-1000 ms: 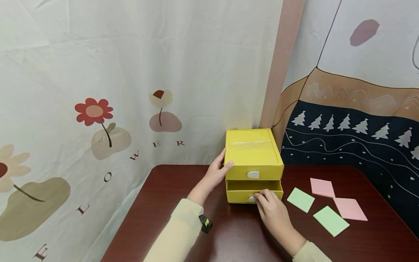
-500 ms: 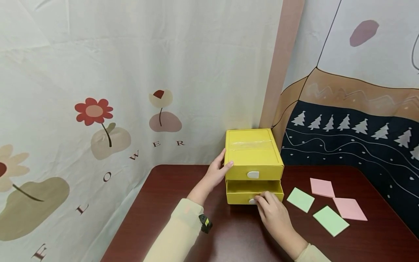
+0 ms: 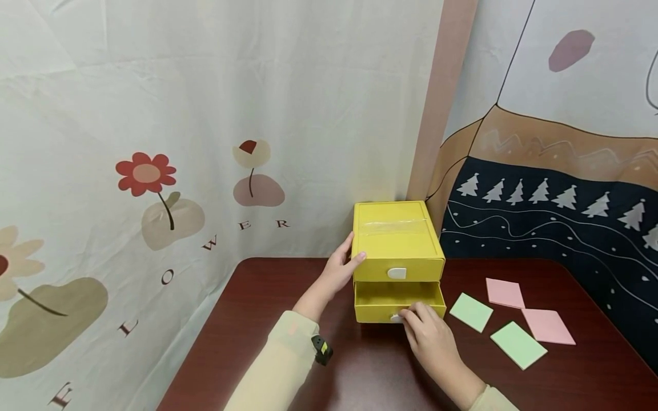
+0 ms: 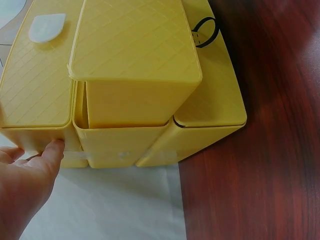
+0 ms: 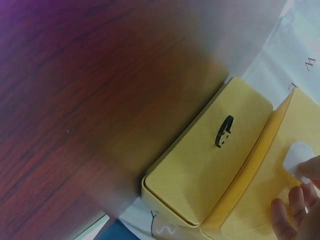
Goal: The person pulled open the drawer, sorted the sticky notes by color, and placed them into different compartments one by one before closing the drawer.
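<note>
A yellow drawer box (image 3: 398,242) stands at the back of the table. Its drawer (image 3: 371,314) below the top one is pulled partway out, and its inside shows no contents. My right hand (image 3: 429,334) pinches the white tab (image 5: 296,159) on that drawer's front. Against the left side of the top section rests my left hand (image 3: 336,277), fingers along the side and thumb near the front edge. The top drawer, with its white tab (image 3: 397,273), is closed. Both wrist views show a lower section (image 4: 215,95) with a black loop (image 4: 207,32), hidden in the head view.
Two green paper pads (image 3: 470,312) and two pink pads (image 3: 548,326) lie on the dark red table (image 3: 360,365), right of the drawer box. A printed curtain (image 3: 308,114) hangs close behind the table. A small black device (image 3: 322,349) sits on the left wrist.
The pulled drawer has slid a little further out toward me, with my right hand still on its tab. My left hand stays against the side of the drawer box.
</note>
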A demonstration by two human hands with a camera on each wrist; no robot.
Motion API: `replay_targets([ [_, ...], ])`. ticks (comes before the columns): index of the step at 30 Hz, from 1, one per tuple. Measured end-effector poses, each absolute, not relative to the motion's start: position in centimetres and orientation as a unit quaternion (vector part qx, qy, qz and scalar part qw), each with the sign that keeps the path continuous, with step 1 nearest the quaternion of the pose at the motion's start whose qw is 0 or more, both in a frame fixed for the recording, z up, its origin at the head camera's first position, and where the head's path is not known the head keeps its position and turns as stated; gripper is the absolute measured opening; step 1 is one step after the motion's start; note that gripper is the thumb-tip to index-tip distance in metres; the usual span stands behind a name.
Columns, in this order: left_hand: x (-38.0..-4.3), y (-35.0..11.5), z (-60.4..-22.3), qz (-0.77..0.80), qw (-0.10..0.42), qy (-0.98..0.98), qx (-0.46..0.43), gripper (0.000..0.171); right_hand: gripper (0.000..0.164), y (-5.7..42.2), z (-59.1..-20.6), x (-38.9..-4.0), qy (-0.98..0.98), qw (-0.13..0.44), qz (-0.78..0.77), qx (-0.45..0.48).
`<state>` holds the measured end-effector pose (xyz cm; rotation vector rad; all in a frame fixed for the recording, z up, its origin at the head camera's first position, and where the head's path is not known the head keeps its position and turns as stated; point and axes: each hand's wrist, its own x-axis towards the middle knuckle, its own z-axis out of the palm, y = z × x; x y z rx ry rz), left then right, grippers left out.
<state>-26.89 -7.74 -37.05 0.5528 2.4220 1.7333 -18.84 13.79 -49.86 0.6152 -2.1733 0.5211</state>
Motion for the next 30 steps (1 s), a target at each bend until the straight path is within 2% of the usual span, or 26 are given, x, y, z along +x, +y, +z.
replay_targets([
  [5,-26.9,-7.8,-37.1,0.572,0.058,0.798,0.181,0.069,0.01,13.8,-49.8,-18.6,-0.859,0.4,0.206,0.244],
  [11,-26.8,-7.7,-37.1,0.573,0.053,0.797,0.182,0.069,0.034,13.7,-49.6,-18.2,-0.862,0.393,0.21,0.242],
  [13,-26.8,-7.7,-37.1,0.573,0.051,0.797,0.183,0.069,0.037,13.7,-49.5,-18.0,-0.861,0.392,0.212,0.244],
  [21,-26.9,-7.7,-37.1,0.575,0.052,0.796,0.181,0.069,0.009,13.7,-49.2,-17.4,-0.863,0.388,0.211,0.245],
  [30,-26.7,-7.7,-37.1,0.577,0.048,0.794,0.183,0.069,0.009,13.7,-49.1,-16.8,-0.87,0.372,0.211,0.245],
])
